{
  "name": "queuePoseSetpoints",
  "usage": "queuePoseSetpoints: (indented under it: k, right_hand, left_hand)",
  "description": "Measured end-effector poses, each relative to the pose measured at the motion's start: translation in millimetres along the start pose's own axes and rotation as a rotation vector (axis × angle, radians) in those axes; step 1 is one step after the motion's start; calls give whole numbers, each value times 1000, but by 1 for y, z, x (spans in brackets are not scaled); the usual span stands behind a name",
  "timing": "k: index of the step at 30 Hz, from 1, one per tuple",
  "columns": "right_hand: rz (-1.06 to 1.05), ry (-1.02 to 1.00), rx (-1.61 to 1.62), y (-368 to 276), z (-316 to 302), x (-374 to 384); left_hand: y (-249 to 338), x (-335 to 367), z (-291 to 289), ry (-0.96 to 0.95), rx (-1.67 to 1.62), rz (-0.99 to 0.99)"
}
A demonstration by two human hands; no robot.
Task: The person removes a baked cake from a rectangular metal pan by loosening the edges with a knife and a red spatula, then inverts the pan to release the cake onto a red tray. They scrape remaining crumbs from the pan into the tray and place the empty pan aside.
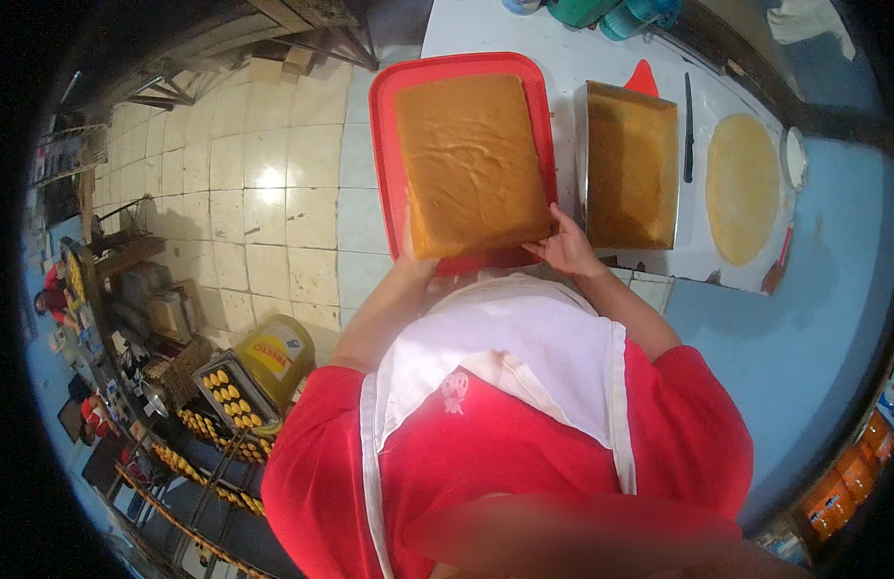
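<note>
A thick rectangular sponge cake (pixel 474 159) with a brown, slightly wrinkled top is held between my two hands over a red tray (pixel 382 125). My left hand (pixel 410 255) grips its near left corner, with most of the fingers hidden behind and below the cake. At the near right corner, my right hand (pixel 568 247) has its fingers against the edge and partly underneath. Whether the cake still rests on the tray, I cannot tell. Right of the tray stands a deep metal baking pan (pixel 584 174) with brown residue inside.
Beyond the pan lie a red pointed scraper (pixel 643 79) and a long dark knife (pixel 689 130). A flat oval dough sheet (pixel 743 188) is farther right, near a white bowl (pixel 796 159) and a brush (pixel 777 270). Lower left are a yellow bucket (pixel 276 349) and trays of small pastries (pixel 234 394).
</note>
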State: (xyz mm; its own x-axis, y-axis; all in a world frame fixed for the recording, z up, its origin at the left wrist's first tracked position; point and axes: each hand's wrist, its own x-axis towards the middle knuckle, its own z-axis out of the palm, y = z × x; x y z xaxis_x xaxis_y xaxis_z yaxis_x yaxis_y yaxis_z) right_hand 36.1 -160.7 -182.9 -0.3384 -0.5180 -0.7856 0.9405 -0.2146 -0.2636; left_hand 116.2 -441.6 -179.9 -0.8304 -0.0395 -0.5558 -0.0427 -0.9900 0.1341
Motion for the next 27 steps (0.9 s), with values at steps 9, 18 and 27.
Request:
queuePoseSetpoints:
  k: [9, 18, 27]
  right_hand:
    - [-118, 15, -395, -6, -10, 5]
    - [-689, 169, -1046, -85, -45, -46]
    - [-553, -178, -816, -53, -28, -25]
  left_hand:
    - [56, 6, -79, 257, 1118, 76]
    - [37, -27, -87, 346, 1038, 319]
    - [-32, -61, -89, 237, 949, 500]
